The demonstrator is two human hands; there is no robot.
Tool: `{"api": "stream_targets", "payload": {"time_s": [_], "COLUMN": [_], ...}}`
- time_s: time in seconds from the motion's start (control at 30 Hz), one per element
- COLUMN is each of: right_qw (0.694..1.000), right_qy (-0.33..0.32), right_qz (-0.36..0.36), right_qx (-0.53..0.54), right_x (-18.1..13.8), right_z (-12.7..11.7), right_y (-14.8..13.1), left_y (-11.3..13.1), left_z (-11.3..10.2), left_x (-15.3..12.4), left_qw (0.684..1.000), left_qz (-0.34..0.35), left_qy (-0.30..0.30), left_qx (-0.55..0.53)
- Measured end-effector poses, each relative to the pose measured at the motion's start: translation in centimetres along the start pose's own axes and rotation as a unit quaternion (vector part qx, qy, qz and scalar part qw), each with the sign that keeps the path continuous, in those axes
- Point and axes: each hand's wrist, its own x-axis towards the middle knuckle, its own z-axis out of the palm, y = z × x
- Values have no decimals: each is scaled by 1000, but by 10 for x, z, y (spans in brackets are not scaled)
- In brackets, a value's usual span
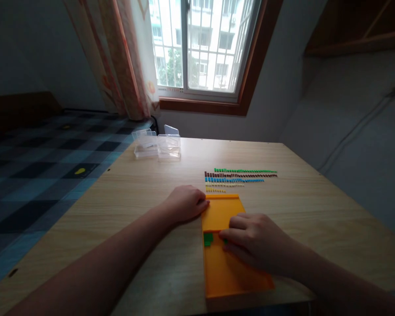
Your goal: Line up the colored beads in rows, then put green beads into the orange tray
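An orange tray (pixel 238 276) with raised edges and a crossbar lies lengthwise on the wooden table. My left hand (pixel 187 202) is curled against its far left edge, with a fingertip on the rim. Over the middle of the tray, my right hand (pixel 255 239) pinches a small green block (pixel 225 241) between thumb and fingers, mostly hidden by them. A few green blocks (pixel 208 239) sit together in the near section, at its left corner just below the crossbar. The far section shows bare orange around my fingers.
Beyond the tray run rows of small blocks: green (pixel 240 170), brown (pixel 233 175), blue (pixel 230 180), pale cream (pixel 222 184) and yellow (pixel 214 190). Clear plastic boxes (pixel 169 149) with raised lids stand at the table's far left. A bed (pixel 52 166) adjoins the left side.
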Motion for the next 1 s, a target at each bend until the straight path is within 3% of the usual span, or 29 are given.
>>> {"api": "stream_targets", "payload": {"time_s": [1.0], "right_qw": [1000], "right_qy": [-2], "right_qz": [-11], "right_qx": [23], "right_x": [0], "right_z": [7], "right_y": [-6], "left_y": [2], "left_z": [1], "left_x": [0], "left_qw": [1000], "left_qz": [1], "left_qy": [2], "left_qx": [-11]}}
